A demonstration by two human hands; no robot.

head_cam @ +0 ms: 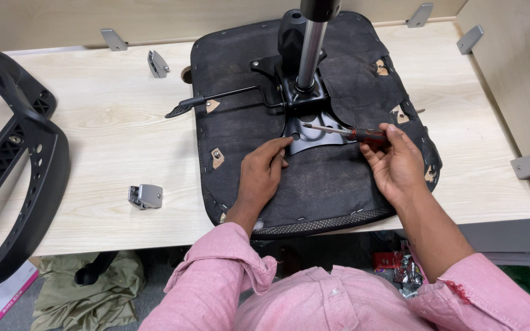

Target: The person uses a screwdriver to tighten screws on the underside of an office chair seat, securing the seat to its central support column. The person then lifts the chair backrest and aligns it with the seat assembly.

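An upturned office chair seat (pixel 332 178), black fabric underside up, lies on the pale wood counter (pixel 105 141). Bolted at its middle is a black metal mounting plate (pixel 308 135) with a chrome gas cylinder (pixel 310 52) rising from it and a lever (pixel 216 99) running out to the left.

The right hand (pixel 395 160) is closed around the red-and-black handle of a screwdriver (pixel 345 131), whose thin shaft points left so that the tip sits at the front part of the plate. The left hand (pixel 264 168) rests on the seat fabric, fingers curled loosely, the fingertips touching the plate's front edge; it holds nothing.

Judging by this, the step in hand is working a fastener on the plate's front edge. It calls for a tip seated squarely and the left hand bracing the plate so it does not shift.

A black plastic chair back frame (pixel 13 153) lies at the counter's left end. Small grey metal brackets sit on the counter, one near the front (pixel 146 196) and another further back (pixel 157 63). Below the counter's left corner shows the corner of a pink-and-white box (pixel 1 299), and under the right side a crinkled red and silvery wrapper (pixel 400 265).
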